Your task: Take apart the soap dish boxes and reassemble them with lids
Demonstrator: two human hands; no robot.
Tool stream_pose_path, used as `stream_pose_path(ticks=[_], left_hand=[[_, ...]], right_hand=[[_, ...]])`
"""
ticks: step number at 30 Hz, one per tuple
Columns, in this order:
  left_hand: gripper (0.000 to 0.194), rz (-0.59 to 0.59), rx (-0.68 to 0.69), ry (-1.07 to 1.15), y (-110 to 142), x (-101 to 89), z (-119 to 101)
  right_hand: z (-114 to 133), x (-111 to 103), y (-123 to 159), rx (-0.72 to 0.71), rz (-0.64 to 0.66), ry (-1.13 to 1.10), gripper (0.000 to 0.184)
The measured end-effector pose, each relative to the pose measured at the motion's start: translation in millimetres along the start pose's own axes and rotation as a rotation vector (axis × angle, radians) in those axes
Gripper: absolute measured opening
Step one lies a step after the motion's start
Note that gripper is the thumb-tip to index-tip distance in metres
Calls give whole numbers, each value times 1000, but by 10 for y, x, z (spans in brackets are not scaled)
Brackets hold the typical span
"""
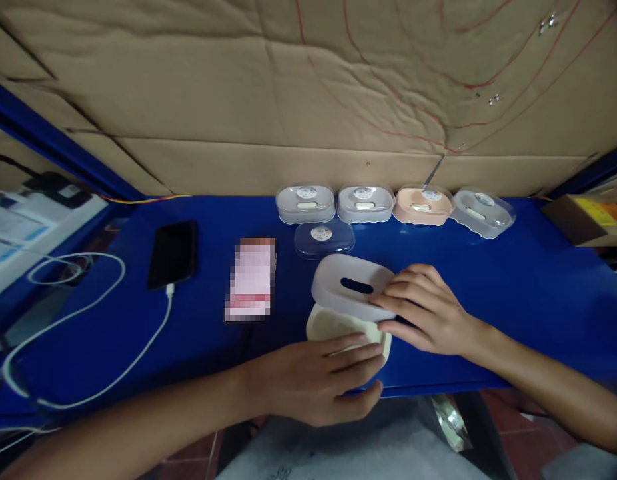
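Observation:
My right hand grips the right end of a translucent whitish oval box shell with a slot in its face. The shell is tilted above a cream oval piece at the table's front edge. Over that cream piece lies my left hand, its fingers stretched out and a little apart, covering much of it. A clear oval lid with a round label rests just behind the shell.
Along the back stand oval boxes with clear lids: grey, another grey, peach and a tilted grey one. A lit phone and a dark phone on a white cable lie left. A cardboard box sits right.

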State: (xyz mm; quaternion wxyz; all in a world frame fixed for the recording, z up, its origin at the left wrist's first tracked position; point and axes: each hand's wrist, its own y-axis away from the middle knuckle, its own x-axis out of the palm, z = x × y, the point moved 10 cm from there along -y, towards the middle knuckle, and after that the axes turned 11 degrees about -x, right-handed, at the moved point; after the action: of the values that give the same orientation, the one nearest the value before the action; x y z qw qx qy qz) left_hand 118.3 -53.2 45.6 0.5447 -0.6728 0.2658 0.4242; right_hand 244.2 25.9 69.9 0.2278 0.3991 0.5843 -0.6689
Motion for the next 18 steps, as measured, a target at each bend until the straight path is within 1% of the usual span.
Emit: stream_pose_path(ticks=[2,4,6,7,9,11,13,15,16,18], left_hand=[[26,-30,-20,-79,20,-13,17],[30,-105,-89,-158,47,-62,81],[36,-185,-172,-201,82,-114,159],[41,-197,-209,-209,94,-113,201],[52,-164,-282,-197,101,-63,303],[59,-95,-354,-144,97,16,424],[62,-27,-430,-48,100,99,551],[66,54,-499,52,118,204,654],[67,83,-526,91,132,247,689],[68,104,-571,136,164,291,735]], right_hand=[[24,-18,-6,-20,2,21,49],[38,-35,-7,-36,18,35,47],[105,-23,-12,-80,61,43,38],[165,-4,-15,-115,89,52,32],[315,48,-21,-191,135,70,23],[449,111,-26,-245,166,82,30],[527,187,-24,-267,205,89,37],[550,272,-9,-274,268,100,42],[541,300,0,-271,292,108,42],[500,324,14,-257,314,122,33]])
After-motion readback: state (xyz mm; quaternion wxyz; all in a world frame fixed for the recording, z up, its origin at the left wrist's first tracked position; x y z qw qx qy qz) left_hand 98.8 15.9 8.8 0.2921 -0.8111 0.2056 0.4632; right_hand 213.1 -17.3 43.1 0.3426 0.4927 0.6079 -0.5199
